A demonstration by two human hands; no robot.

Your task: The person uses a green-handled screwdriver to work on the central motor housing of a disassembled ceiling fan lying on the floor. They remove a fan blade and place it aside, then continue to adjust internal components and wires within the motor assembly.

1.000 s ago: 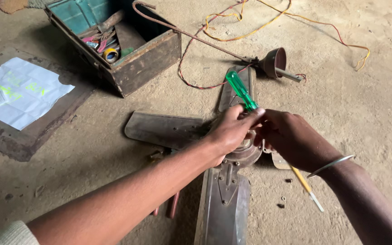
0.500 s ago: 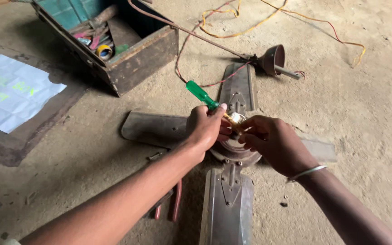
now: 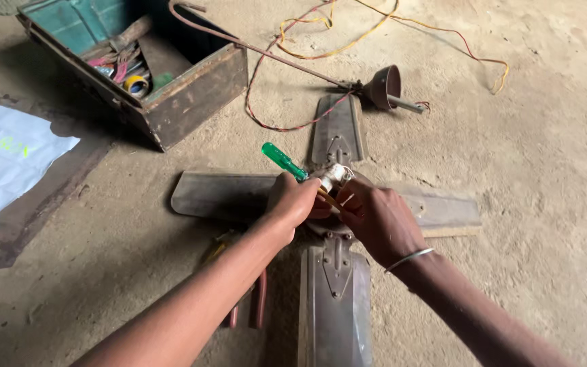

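A ceiling fan lies flat on the dirt floor, with one brown blade (image 3: 334, 306) pointing toward me and others to the left (image 3: 219, 194), right (image 3: 443, 207) and far side (image 3: 338, 129). Both hands meet over its hub. My left hand (image 3: 297, 200) grips a green-handled screwdriver (image 3: 281, 160), the handle sticking out up and left. My right hand (image 3: 382, 221) is closed around a thin yellow-orange tool (image 3: 329, 199) that shows between the two hands. A small white part (image 3: 334, 175) sits at the hub just beyond my fingers. The hub itself is mostly hidden.
An open metal toolbox (image 3: 198, 81) with tape and tools stands at the upper left. A brown cup on a rod (image 3: 385, 87) and loose red and yellow wires (image 3: 348, 34) lie beyond the fan. Red-handled pliers (image 3: 259, 306) lie under my left forearm. White paper (image 3: 8, 160) lies far left.
The green screwdriver has swung from pointing away to lying lower and leftward. Both hands have closed in over the hub, and the yellow tool no longer sticks out below my right hand.
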